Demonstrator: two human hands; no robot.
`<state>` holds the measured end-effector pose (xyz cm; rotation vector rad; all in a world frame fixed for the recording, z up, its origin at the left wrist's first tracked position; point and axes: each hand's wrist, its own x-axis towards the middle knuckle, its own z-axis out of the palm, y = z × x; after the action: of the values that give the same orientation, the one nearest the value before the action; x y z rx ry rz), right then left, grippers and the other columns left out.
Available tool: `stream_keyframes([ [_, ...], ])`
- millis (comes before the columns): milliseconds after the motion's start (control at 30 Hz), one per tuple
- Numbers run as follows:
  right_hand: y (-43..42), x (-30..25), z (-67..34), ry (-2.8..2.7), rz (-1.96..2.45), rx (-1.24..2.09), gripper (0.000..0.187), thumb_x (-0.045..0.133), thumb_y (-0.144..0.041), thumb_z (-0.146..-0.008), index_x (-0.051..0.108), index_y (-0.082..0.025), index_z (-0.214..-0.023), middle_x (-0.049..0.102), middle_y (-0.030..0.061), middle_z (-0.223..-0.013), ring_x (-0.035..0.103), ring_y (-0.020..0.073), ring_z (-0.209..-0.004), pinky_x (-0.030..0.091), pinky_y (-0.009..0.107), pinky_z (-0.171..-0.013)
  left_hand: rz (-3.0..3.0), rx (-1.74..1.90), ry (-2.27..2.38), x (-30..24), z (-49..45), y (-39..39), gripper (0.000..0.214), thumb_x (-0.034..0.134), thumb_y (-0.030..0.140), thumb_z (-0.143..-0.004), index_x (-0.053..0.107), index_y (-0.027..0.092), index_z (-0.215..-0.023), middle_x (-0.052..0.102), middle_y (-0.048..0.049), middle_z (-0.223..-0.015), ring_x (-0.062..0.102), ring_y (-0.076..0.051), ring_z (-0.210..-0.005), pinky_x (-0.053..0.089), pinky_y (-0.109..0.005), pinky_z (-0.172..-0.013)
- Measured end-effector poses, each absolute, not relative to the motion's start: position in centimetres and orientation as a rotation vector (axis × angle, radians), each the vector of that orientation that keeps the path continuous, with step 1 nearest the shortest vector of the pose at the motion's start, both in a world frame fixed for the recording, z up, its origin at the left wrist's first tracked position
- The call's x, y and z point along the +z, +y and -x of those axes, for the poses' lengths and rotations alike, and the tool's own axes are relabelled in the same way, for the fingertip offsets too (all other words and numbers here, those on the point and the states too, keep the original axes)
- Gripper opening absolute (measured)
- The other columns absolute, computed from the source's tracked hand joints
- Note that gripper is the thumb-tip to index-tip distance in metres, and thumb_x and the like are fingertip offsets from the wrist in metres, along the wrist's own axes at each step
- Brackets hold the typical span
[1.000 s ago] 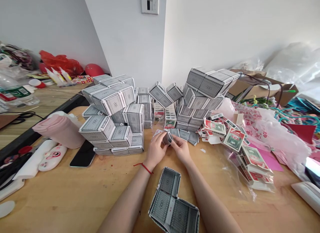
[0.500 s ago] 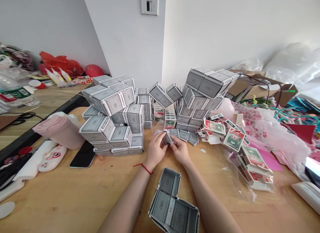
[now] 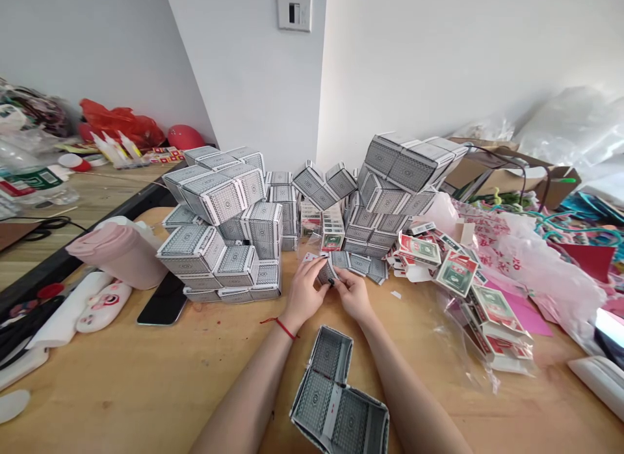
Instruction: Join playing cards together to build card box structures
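At the middle of the table, a playing card point(image 3: 326, 269) with a grey patterned back is held between my two hands, and it looks bent. My left hand point(image 3: 306, 290) grips its left side with closed fingers. On its right side, my right hand point(image 3: 351, 291) pinches the lower edge. Whether more than one card is there, I cannot tell. Just beyond my fingers lie fanned loose playing cards point(image 3: 359, 264). Between my forearms sits an L-shaped piece of joined card boxes point(image 3: 315, 397).
Stacked card-box blocks stand left point(image 3: 190, 246) and right point(image 3: 383, 213). Upright card packs point(image 3: 332, 229) sit between them. Opened card cartons point(image 3: 457, 273) and plastic bags point(image 3: 521, 246) spread over the right. A black phone point(image 3: 162, 302) and a pink roll point(image 3: 117, 252) lie left.
The card between my hands has bent and tilted a little, and my left fingers have shifted slightly along its top edge. Everything else stays in place.
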<state>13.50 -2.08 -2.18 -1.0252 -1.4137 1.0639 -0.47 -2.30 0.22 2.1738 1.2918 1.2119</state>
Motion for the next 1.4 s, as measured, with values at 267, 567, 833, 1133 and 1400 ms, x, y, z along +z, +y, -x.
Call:
stream_keyframes([
  [267, -2.5, -0.7, -13.0, -1.042, 0.93, 1.416, 0.027, 0.06, -0.038, -0.068, 0.052, -0.018, -0.085, 0.066, 0.0054, -0.085, 0.063, 0.02, -0.079, 0.051, 0.035, -0.071, -1.786, 1.3, 1.164, 0.3, 0.2, -2.2, 0.05, 0.05, 0.016, -0.075, 0.036, 0.02, -0.123, 0.049, -0.008, -0.121, 0.048, -0.018, -0.108, 0.041, -0.034, -0.09],
  [567, -3.2, -0.4, -11.5, -1.254, 1.145, 1.409, 0.034, 0.044, -0.054, -0.076, 0.039, -0.021, -0.073, 0.051, -0.0067, -0.042, 0.05, 0.0115, -0.031, 0.038, 0.02, -0.031, -1.666, 1.3, 1.493, -0.7, -0.2, -1.9, 0.016, 0.04, 0.023, -0.083, 0.053, 0.016, -0.091, 0.062, -0.0056, -0.085, 0.058, -0.016, -0.077, 0.045, -0.03, -0.071],
  [833, -3.8, -0.3, -10.7, -1.433, 1.388, 1.007, 0.04, 0.03, -0.056, -0.082, 0.037, -0.023, -0.06, 0.036, -0.0081, -0.029, 0.038, 0.0106, -0.023, 0.025, 0.02, -0.027, -1.547, 1.345, 1.553, -0.6, -0.9, -2.4, 0.022, 0.041, 0.033, -0.082, 0.054, 0.015, -0.078, 0.057, -0.0017, -0.064, 0.052, -0.012, -0.056, 0.04, -0.024, -0.055],
  [1133, -4.0, -0.4, -10.4, -1.383, 1.375, 1.021, 0.046, 0.032, -0.058, -0.08, 0.035, -0.022, -0.051, 0.04, -0.0054, -0.031, 0.04, 0.0103, -0.026, 0.027, 0.021, -0.029, -1.291, 1.28, 1.418, 0.1, -1.0, -2.2, 0.04, 0.039, 0.041, -0.081, 0.037, 0.02, -0.047, 0.036, 0.0038, -0.039, 0.038, -0.009, -0.036, 0.028, -0.022, -0.036],
  [1400, -2.8, -0.1, -12.4, -1.054, 1.375, 0.97, 0.042, 0.035, -0.058, -0.078, 0.042, -0.021, -0.061, 0.038, -0.0075, -0.031, 0.039, 0.0112, -0.026, 0.033, 0.023, -0.029, -1.426, 1.263, 1.48, 0.2, -0.4, -2.6, 0.038, 0.031, 0.04, -0.085, 0.049, 0.018, -0.059, 0.045, 0.0021, -0.041, 0.047, -0.012, -0.04, 0.038, -0.025, -0.045],
])
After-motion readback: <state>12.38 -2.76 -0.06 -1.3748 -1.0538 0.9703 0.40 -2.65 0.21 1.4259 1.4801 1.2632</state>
